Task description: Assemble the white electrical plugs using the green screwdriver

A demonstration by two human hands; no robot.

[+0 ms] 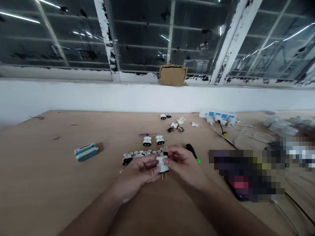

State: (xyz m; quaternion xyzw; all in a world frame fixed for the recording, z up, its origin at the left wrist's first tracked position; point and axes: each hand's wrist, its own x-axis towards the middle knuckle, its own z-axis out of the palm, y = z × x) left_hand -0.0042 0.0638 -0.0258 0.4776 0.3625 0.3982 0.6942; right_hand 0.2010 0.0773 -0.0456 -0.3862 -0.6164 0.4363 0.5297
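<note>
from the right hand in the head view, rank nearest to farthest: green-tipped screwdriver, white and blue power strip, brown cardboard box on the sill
1. The black-handled, green-tipped screwdriver, on the table just beside the right hand.
2. The white and blue power strip, farther back on the right of the table.
3. The brown cardboard box, up on the window sill.

**Hidden, cropped, blurred**

Far side of white plug [162,165] covered by fingers of left hand [140,173] and right hand [183,164]; only the body and two brass pins visible. Both forearms cut off by bottom edge. Screwdriver [193,152] shaft hidden behind right hand, only the black handle with green tip showing. Row of plug parts [137,155] partly masked by fingers. Pixelated patch [248,173] at right, contents unreadable. Small scattered pieces [176,124] near power strip [218,116] too small to identify. White objects [280,126] at far right blurred.
</note>
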